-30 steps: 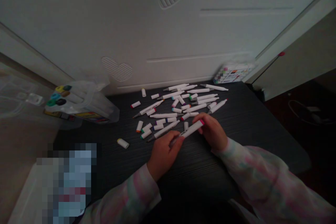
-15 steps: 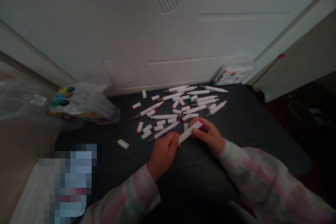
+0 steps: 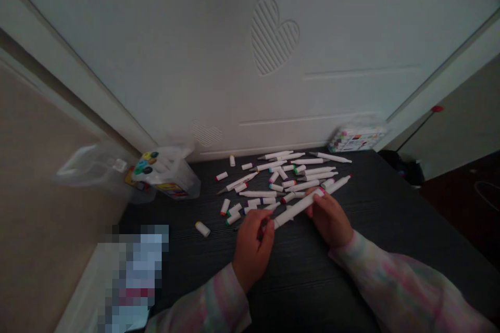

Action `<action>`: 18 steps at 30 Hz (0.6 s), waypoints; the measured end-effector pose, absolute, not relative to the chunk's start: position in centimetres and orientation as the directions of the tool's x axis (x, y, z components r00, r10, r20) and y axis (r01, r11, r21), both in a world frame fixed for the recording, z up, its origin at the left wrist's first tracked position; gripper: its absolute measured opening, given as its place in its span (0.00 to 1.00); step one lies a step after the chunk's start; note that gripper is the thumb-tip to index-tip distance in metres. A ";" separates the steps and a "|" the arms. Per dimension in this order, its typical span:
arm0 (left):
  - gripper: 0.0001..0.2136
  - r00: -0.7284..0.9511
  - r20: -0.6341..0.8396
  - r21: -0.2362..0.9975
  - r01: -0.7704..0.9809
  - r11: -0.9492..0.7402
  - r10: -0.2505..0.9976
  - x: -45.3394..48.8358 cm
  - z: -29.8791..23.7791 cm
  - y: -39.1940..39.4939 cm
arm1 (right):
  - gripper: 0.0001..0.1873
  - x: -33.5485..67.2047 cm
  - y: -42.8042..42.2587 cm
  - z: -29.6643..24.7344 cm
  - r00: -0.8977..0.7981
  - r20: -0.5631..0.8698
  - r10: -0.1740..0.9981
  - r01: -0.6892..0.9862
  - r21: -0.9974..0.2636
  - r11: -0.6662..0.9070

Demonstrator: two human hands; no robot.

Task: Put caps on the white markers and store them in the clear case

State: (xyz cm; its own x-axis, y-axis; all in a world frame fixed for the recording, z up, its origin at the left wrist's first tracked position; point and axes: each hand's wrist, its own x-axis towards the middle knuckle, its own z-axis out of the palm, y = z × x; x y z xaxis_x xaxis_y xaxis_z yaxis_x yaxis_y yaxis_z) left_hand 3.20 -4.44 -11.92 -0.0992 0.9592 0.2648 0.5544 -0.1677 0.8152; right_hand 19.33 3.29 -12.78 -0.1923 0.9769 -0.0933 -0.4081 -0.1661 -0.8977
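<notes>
Both my hands meet over a dark table [image 3: 351,270] in dim light. My right hand [image 3: 330,218] grips a white marker [image 3: 299,207] near its pink end. The marker slants down-left to my left hand [image 3: 253,244], whose fingers are closed around its lower end, where a small dark tip or cap shows. Just beyond the hands lies a scatter of white markers and loose caps [image 3: 281,179] with coloured bands.
A clear plastic case of markers [image 3: 166,177] lies at the table's back left, a printed marker box [image 3: 357,139] at the back right. One loose cap [image 3: 202,228] lies apart on the left. A white panelled wall with heart shapes rises behind.
The camera has tilted up and turned, so the table sits lower in view. My hands have kept hold of the marker; the left hand now pinches at its lower tip.
</notes>
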 end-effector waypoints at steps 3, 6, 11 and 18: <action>0.09 -0.186 0.522 0.707 0.641 -0.299 0.833 2.2 -11.7 -4.5 | 0.11 19.3 3.5 -12.3 -0.190 -0.115 0.975 -0.475 -0.858 -0.194; 0.17 -0.318 0.718 0.589 0.752 -0.297 0.619 -0.1 -10.9 -3.6 | 0.12 19.4 3.6 -12.1 -0.195 -0.131 0.972 -0.502 -0.838 -0.214; 0.38 -0.555 0.789 0.570 0.821 0.023 0.261 -5.8 -9.7 -1.4 | 0.11 19.3 3.4 -12.2 -0.164 -0.150 0.975 -0.512 -0.832 -0.215; 0.49 -0.728 0.643 0.715 0.682 0.154 0.240 -9.7 -10.6 0.5 | 0.14 19.0 3.5 -12.3 -0.164 -0.105 0.981 -0.482 -0.859 -0.172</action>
